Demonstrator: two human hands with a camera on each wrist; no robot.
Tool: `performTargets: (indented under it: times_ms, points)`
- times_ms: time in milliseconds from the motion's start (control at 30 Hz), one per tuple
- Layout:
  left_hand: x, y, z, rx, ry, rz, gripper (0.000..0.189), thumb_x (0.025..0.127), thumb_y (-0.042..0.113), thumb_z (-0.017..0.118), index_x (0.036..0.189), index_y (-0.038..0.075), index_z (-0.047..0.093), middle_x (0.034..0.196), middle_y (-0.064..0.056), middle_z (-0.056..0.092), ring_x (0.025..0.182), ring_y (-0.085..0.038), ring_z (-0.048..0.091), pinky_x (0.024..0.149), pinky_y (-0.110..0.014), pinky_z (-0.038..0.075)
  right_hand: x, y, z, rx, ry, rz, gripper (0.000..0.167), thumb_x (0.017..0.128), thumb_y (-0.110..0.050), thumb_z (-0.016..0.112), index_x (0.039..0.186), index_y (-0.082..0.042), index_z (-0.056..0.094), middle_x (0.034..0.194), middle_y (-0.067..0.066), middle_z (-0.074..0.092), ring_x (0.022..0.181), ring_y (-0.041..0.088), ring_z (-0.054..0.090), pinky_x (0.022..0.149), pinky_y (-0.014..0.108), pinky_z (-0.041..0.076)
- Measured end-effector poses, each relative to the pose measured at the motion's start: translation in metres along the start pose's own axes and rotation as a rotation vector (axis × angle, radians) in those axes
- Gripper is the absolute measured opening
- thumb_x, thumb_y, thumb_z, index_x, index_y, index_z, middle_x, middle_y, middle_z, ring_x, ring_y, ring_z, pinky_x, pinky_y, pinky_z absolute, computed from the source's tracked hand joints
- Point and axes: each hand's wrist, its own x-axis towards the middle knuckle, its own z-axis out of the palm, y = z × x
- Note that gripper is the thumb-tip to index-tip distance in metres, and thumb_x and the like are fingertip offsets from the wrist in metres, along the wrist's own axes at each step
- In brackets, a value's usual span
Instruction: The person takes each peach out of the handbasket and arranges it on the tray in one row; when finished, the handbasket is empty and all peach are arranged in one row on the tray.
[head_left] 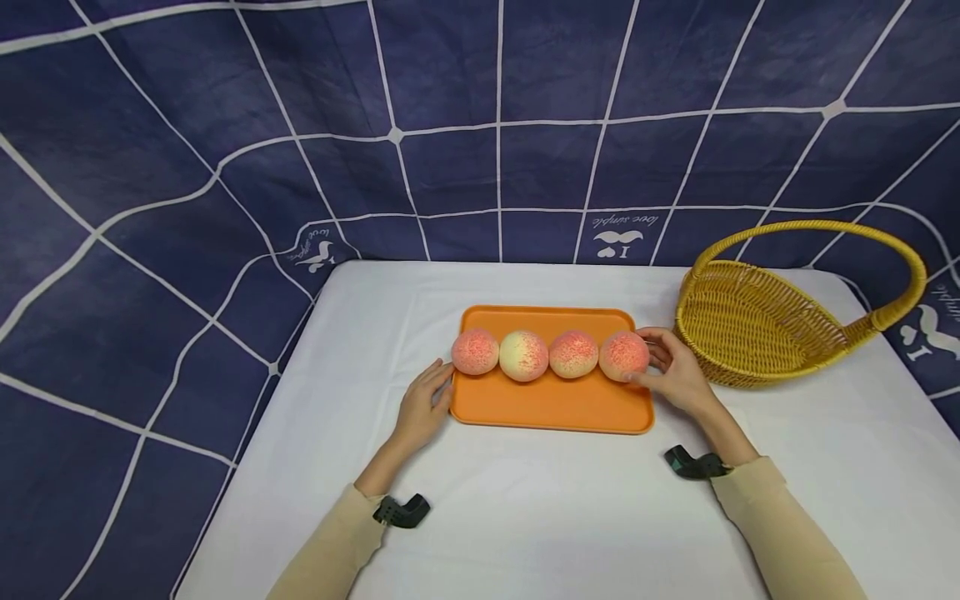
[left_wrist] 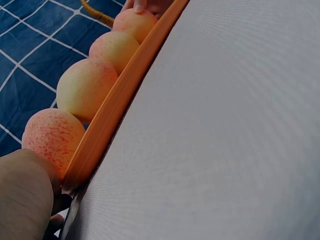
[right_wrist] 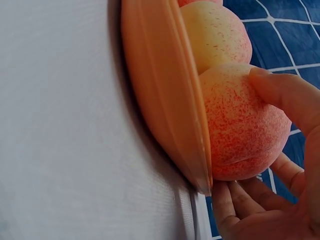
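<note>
Four-sided and orange, a shallow tray lies on the white table. Several peaches stand in a row across it, red-speckled over pale yellow. My right hand holds the rightmost peach at the tray's right end, thumb on its near side and fingers round its far side. At the opposite end, my left hand rests beside the tray's left edge, fingers extended close to the leftmost peach. In the left wrist view, part of that hand overlaps this peach and its fingers are mostly hidden.
A yellow wicker basket with a tall arched handle stands just right of my right hand, toward the back. White cloth covers the table. A dark blue curtain with white lines hangs behind and along the left side.
</note>
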Motion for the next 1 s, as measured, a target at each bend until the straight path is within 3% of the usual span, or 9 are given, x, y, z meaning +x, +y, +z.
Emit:
performTargets:
  times_ms: [300, 600, 867, 1000]
  points:
    - [0.000, -0.003, 0.000, -0.005, -0.014, -0.021, 0.040, 0.097, 0.011, 0.056, 0.134, -0.004, 0.056, 0.139, -0.016, 0.057, 0.139, -0.033, 0.044, 0.116, -0.052, 0.033, 0.002, 0.005, 0.002, 0.006, 0.009, -0.017, 0.072, 0.072, 0.011, 0.079, 0.135, 0.009, 0.043, 0.123, -0.005, 0.051, 0.108, -0.005, 0.053, 0.092, 0.004, 0.045]
    - [0.001, -0.003, 0.001, -0.013, -0.019, -0.027, 0.040, 0.097, 0.011, 0.055, 0.134, -0.003, 0.056, 0.139, -0.016, 0.057, 0.139, -0.032, 0.043, 0.117, -0.051, 0.032, -0.001, 0.002, 0.001, -0.079, 0.019, -0.004, 0.076, 0.072, 0.003, 0.082, 0.138, 0.005, 0.044, 0.132, 0.020, 0.050, 0.109, -0.005, 0.051, 0.091, 0.003, 0.043]
    - [0.002, -0.003, 0.001, -0.008, -0.011, -0.013, 0.039, 0.097, 0.011, 0.056, 0.134, -0.004, 0.056, 0.139, -0.016, 0.057, 0.138, -0.033, 0.044, 0.116, -0.052, 0.033, -0.001, -0.003, -0.001, -0.075, 0.007, -0.013, 0.078, 0.073, 0.003, 0.082, 0.140, 0.005, 0.043, 0.137, 0.026, 0.048, 0.110, -0.007, 0.050, 0.092, 0.002, 0.043]
    - [0.003, -0.002, 0.000, -0.036, -0.021, -0.040, 0.040, 0.097, 0.010, 0.056, 0.135, -0.004, 0.055, 0.140, -0.017, 0.056, 0.139, -0.034, 0.043, 0.116, -0.052, 0.033, -0.002, -0.009, -0.003, -0.101, 0.002, 0.001, 0.079, 0.074, -0.002, 0.083, 0.142, 0.004, 0.041, 0.140, 0.026, 0.047, 0.114, -0.005, 0.050, 0.094, 0.004, 0.043]
